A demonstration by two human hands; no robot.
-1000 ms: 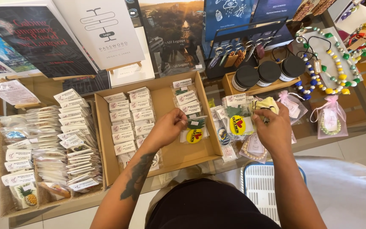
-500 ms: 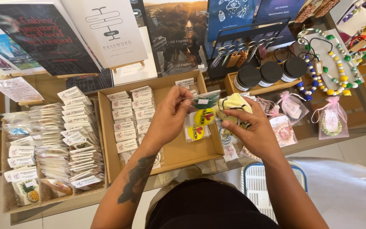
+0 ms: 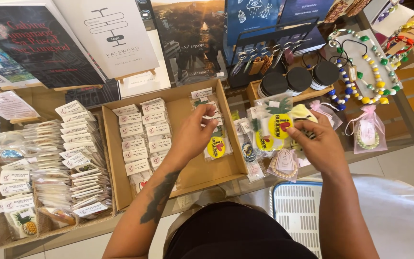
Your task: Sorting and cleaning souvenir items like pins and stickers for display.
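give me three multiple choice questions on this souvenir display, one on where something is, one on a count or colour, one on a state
1. Where is the packet with the round yellow sticker that the left hand reaches for?
A. in the open cardboard box
B. on the white plastic basket
C. leaning on the books

2. How many black-lidded jars stand in the wooden tray behind the hands?
A. one
B. three
C. six

3. How is the right hand occupied?
A. empty and flat on the table
B. gripping a bead necklace
C. holding a small stack of clear packets

Answers:
1. A, the packet with the round yellow sticker lies in the cardboard box, at the fingertips.
2. B, three black-lidded jars sit side by side.
3. C, the fingers pinch clear packets, the front one showing a yellow circle.
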